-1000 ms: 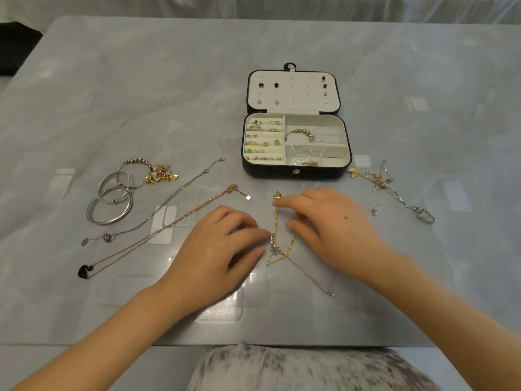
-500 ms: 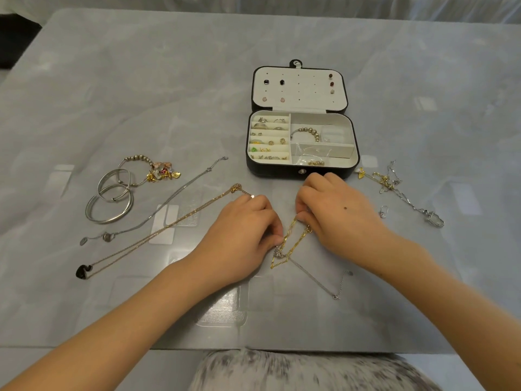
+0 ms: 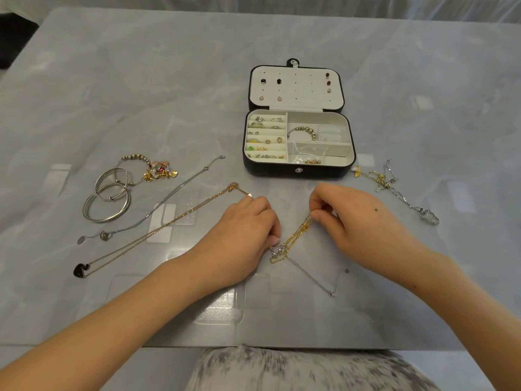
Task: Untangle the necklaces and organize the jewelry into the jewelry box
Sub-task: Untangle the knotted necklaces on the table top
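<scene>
Right hand [image 3: 358,221] pinches upper end of gold chain [image 3: 294,238], fingers curled. Left hand [image 3: 242,238] curled too, fingertips at the knot [image 3: 277,251] where gold chain tangles with a silver chain [image 3: 313,277]; exact grip hidden. Tangle lies on table [image 3: 141,80] between both hands, near side of open jewelry box [image 3: 296,172]. Two straightened necklaces left, another tangle [image 3: 386,182] right of box.
</scene>
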The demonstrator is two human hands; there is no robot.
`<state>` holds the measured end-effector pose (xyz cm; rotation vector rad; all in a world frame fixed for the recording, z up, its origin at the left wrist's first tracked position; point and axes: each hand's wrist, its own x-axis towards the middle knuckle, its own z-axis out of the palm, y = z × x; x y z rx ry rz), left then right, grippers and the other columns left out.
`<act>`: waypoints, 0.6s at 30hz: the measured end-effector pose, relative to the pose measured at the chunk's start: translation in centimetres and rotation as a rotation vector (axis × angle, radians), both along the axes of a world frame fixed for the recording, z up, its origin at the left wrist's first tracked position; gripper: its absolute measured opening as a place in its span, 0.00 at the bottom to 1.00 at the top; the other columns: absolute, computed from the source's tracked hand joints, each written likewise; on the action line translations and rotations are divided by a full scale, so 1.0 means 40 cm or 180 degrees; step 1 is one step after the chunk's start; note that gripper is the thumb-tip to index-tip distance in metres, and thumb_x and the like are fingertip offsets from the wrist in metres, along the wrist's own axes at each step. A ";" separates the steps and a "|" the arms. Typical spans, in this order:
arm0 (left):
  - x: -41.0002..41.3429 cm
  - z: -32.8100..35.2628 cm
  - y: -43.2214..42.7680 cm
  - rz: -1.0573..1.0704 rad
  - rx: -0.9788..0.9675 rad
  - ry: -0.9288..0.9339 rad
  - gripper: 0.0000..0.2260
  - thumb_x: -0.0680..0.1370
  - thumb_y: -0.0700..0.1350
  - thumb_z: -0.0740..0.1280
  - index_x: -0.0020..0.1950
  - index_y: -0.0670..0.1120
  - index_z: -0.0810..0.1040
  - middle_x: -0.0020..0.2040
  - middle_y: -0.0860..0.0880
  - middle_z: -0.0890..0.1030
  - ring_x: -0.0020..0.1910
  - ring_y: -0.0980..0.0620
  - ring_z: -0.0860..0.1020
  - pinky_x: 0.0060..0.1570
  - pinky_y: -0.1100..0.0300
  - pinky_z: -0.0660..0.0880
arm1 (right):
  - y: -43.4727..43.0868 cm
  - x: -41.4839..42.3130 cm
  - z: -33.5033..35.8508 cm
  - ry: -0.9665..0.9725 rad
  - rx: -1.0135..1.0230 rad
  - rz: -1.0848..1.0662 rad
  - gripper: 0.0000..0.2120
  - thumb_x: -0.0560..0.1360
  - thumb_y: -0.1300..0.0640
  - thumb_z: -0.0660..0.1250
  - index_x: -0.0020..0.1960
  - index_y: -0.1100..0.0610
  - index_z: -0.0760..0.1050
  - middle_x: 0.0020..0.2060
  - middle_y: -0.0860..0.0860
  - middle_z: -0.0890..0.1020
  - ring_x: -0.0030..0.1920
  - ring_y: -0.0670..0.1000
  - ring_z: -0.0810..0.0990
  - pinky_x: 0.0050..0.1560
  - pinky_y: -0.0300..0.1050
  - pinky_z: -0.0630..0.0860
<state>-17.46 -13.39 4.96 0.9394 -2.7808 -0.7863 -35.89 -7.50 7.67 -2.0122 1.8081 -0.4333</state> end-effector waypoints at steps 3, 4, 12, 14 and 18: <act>0.017 0.013 0.002 0.0235 0.0410 0.0182 0.05 0.78 0.42 0.63 0.42 0.49 0.72 0.43 0.56 0.70 0.45 0.56 0.67 0.47 0.69 0.64 | -0.005 0.004 0.007 -0.0118 0.0010 -0.0010 0.03 0.77 0.60 0.61 0.44 0.58 0.70 0.36 0.50 0.75 0.36 0.49 0.68 0.39 0.36 0.64; 0.027 0.019 0.003 0.0331 0.0583 0.0238 0.07 0.78 0.41 0.63 0.41 0.50 0.71 0.42 0.57 0.71 0.43 0.58 0.68 0.46 0.70 0.65 | -0.008 0.006 0.009 -0.0154 0.0007 -0.0033 0.03 0.77 0.60 0.61 0.44 0.58 0.70 0.37 0.50 0.75 0.36 0.48 0.69 0.40 0.35 0.65; 0.095 0.063 0.029 0.1297 0.1694 0.1021 0.05 0.78 0.38 0.61 0.43 0.45 0.72 0.41 0.54 0.83 0.40 0.60 0.79 0.39 0.73 0.70 | -0.052 0.043 0.007 -0.0199 -0.0082 -0.0004 0.03 0.77 0.59 0.61 0.46 0.58 0.71 0.39 0.49 0.75 0.39 0.49 0.70 0.40 0.41 0.66; 0.104 0.064 0.027 0.1409 0.1809 0.1141 0.05 0.78 0.37 0.61 0.43 0.44 0.72 0.41 0.53 0.83 0.38 0.58 0.80 0.37 0.73 0.70 | -0.066 0.055 -0.004 -0.0195 -0.0114 0.0029 0.03 0.77 0.59 0.61 0.46 0.58 0.72 0.40 0.49 0.75 0.40 0.49 0.71 0.42 0.44 0.67; 0.117 0.056 0.015 0.1416 0.1816 0.1009 0.06 0.78 0.37 0.61 0.43 0.45 0.72 0.38 0.52 0.83 0.35 0.56 0.79 0.36 0.71 0.71 | -0.090 0.082 -0.034 -0.0069 -0.0216 0.0121 0.02 0.76 0.59 0.62 0.47 0.56 0.73 0.41 0.48 0.73 0.43 0.50 0.71 0.44 0.45 0.68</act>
